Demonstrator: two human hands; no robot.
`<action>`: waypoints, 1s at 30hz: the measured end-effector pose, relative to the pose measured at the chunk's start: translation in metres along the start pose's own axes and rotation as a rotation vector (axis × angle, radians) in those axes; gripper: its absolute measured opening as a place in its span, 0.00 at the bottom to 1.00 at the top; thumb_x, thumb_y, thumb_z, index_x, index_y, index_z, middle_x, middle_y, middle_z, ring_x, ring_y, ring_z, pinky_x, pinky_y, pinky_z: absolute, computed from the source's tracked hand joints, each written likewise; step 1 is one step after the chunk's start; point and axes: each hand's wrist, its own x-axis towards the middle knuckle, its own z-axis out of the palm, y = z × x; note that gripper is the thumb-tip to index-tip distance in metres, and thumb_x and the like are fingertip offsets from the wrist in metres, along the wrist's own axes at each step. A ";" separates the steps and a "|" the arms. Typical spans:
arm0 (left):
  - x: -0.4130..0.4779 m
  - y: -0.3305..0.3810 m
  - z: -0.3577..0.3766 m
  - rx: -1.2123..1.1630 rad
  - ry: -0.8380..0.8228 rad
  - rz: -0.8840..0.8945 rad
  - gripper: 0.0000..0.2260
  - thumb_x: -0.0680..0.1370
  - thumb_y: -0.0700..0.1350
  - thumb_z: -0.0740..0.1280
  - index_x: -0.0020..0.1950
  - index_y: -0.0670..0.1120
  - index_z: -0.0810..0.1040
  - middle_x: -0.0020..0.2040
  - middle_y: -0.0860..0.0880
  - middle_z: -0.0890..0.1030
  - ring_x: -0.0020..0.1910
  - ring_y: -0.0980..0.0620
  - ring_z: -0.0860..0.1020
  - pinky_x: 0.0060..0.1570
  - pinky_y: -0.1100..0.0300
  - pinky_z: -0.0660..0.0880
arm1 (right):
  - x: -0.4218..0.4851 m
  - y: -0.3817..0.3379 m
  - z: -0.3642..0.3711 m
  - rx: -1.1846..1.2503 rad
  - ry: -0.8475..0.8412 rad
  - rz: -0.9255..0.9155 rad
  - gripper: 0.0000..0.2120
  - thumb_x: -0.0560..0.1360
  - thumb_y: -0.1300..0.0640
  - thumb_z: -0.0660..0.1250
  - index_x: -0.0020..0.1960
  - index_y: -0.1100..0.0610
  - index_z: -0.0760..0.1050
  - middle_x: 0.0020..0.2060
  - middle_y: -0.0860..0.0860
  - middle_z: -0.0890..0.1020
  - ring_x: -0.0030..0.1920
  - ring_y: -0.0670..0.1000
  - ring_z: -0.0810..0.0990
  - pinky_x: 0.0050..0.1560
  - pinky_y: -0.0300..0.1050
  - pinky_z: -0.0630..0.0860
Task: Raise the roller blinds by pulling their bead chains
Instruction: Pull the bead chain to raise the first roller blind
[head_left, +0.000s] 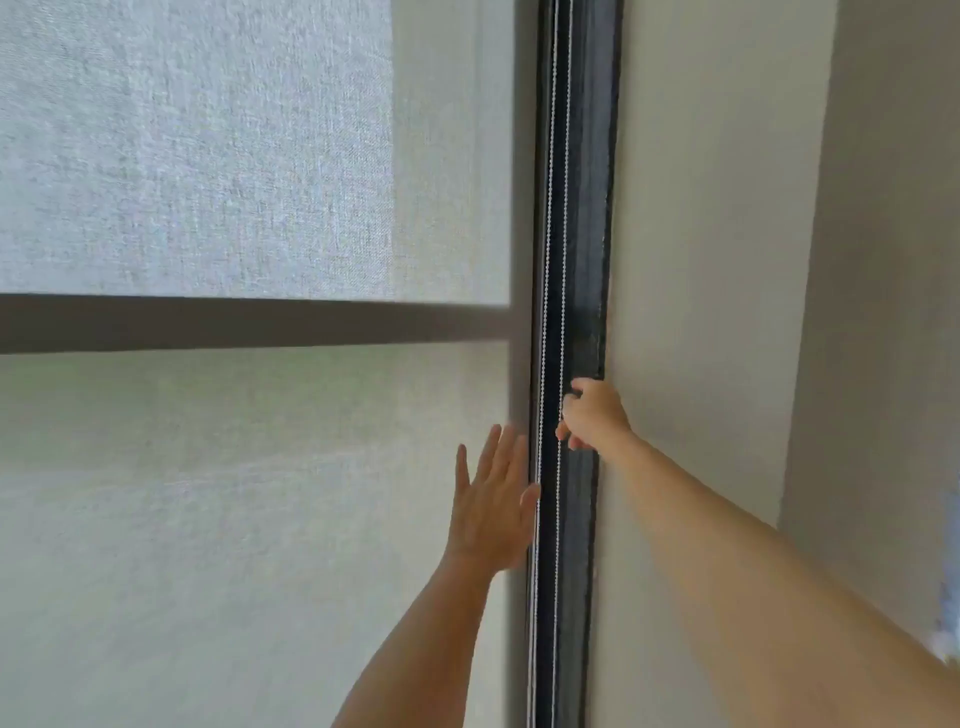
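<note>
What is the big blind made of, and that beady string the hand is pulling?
The roller blind looks like woven cloth, matte and pale grey: a fine criss-cross weave shows and light glows through it. The bead chain is a string of tiny round white beads, probably plastic, possibly metal; too small to tell. The right hand is closed on it.

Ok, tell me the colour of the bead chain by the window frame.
White: the bead chain stands out against the dark frame, clearest in the head view.

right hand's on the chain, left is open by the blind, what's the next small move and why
Probably pull the right hand straight down. It is closed on the right strand of the bead chain, while the roller blind hangs low and the left hand is open, gripping nothing.
</note>
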 end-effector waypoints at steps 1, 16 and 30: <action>0.005 0.007 0.011 -0.004 -0.025 -0.006 0.25 0.81 0.54 0.45 0.77 0.48 0.47 0.79 0.49 0.47 0.77 0.50 0.41 0.74 0.38 0.46 | 0.006 0.001 0.005 0.037 -0.041 0.019 0.22 0.79 0.59 0.54 0.73 0.56 0.62 0.40 0.60 0.84 0.22 0.50 0.75 0.18 0.36 0.67; 0.083 0.031 0.082 -0.375 0.127 -0.454 0.12 0.80 0.50 0.53 0.57 0.49 0.72 0.55 0.49 0.79 0.57 0.48 0.74 0.56 0.49 0.70 | 0.058 -0.005 0.037 0.266 0.154 -0.199 0.09 0.77 0.56 0.65 0.45 0.61 0.79 0.38 0.54 0.82 0.39 0.52 0.79 0.34 0.39 0.71; 0.060 0.030 0.056 -0.562 0.324 -0.403 0.25 0.74 0.52 0.66 0.68 0.51 0.61 0.65 0.49 0.66 0.64 0.49 0.69 0.63 0.47 0.70 | 0.017 0.028 0.015 0.049 0.234 -0.364 0.13 0.76 0.54 0.66 0.35 0.59 0.74 0.26 0.49 0.75 0.29 0.50 0.74 0.30 0.41 0.67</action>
